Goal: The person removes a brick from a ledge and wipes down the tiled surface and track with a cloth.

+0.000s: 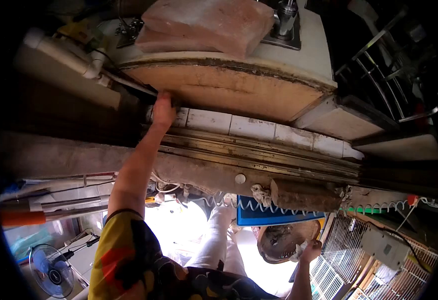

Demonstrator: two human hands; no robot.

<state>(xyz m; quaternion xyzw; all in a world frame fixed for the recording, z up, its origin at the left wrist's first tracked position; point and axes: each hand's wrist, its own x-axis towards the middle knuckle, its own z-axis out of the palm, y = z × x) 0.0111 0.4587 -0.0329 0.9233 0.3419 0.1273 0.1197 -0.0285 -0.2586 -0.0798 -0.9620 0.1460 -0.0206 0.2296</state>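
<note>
Left hand [164,111]: arm extended well forward, elbow nearly straight; back of hand presented, set at the left end of the white tile row [251,126], beside the tan panel [224,89]. Fingertips are hidden; whether anything is grasped cannot be told.

Right hand [311,251]: held low, near the body, forearm raised. A pale cloth [297,252] is pinched in the fingers, located at the rim of the brown round container [274,256].
</note>
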